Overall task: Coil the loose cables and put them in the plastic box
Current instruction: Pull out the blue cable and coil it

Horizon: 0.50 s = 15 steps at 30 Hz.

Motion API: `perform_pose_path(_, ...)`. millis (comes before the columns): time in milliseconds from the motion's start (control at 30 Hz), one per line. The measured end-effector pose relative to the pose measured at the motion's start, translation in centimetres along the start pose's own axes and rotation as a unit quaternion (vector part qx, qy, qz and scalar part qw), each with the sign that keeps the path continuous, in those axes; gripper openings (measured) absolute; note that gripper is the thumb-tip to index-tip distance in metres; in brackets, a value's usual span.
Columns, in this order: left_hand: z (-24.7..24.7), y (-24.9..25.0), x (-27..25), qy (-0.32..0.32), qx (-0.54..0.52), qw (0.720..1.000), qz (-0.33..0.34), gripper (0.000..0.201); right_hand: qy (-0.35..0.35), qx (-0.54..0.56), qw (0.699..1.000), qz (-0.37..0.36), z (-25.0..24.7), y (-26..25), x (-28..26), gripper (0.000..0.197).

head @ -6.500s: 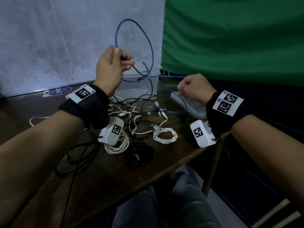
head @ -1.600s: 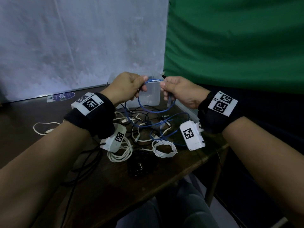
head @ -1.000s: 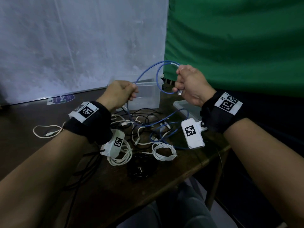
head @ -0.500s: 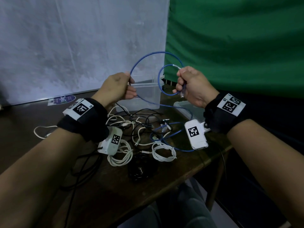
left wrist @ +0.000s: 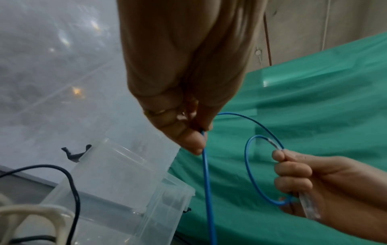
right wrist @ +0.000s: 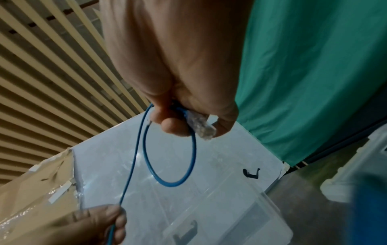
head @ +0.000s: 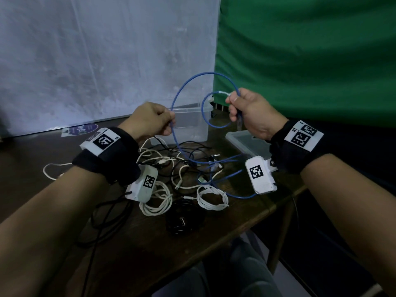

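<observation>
Two hands are in view, the left hand (head: 151,121) and the right hand (head: 251,113), and one blue cable (head: 188,84) runs between them, forming two loops in the air: one large, one small. One clear plastic box (head: 192,123) stands on the desk (head: 150,243), with one clear lid (head: 246,142) lying beside it. On the desk lie two coiled white cables (head: 211,199) (head: 157,203) and one coiled black cable (head: 184,221). The loose white and black cables in the tangle (head: 177,159) overlap too much to count.
</observation>
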<state>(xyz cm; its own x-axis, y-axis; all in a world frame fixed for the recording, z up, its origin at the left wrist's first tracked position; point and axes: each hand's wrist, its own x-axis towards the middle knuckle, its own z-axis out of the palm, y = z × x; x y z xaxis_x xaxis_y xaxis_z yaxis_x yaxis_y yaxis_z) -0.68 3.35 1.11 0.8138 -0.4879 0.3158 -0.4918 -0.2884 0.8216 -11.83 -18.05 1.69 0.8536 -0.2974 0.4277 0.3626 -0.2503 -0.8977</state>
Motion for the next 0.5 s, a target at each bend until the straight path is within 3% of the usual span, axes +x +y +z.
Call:
perform_pose_path(67,0.1,0.2,-0.1,0.025,-0.063,0.998,0.002,0.016,-0.013,-0.035,0.999,0.012,-0.1,0.2,-0.3,0.027)
perform_pose_path(133,0.3,0.1,-0.3,0.024,-0.088,0.996,0.023,0.027,-0.007,-0.057,0.998,0.023,-0.2,0.5,-0.4,0.028)
perform_pose_path(200,0.6,-0.2,-0.5,0.001,0.002,0.998,0.068,0.033,0.017,-0.071,0.997,0.034,-0.3,0.9,-0.3,0.028)
perform_pose_path(267,0.9,-0.1,-1.2,0.015,0.153,0.979,0.131,0.026,0.05,-0.07,0.995,0.049,-0.6,1.3,-0.2,0.028)
perform_pose_path(333,1.2,0.7,-2.1,0.013,0.187,0.965,0.184,0.019,0.077,-0.072,0.992,0.068,-0.9,1.7,-0.1,0.028)
perform_pose_path(400,1.8,1.9,-3.4,-0.102,0.151,0.967,0.176,0.021,0.095,-0.069,0.99,0.08,-1.0,1.9,-0.1,0.027)
perform_pose_path(500,3.6,2.7,-4.9,-0.304,0.162,0.931,0.12,0.025,0.109,-0.056,0.988,0.092,-1.0,1.9,-0.3,0.028)
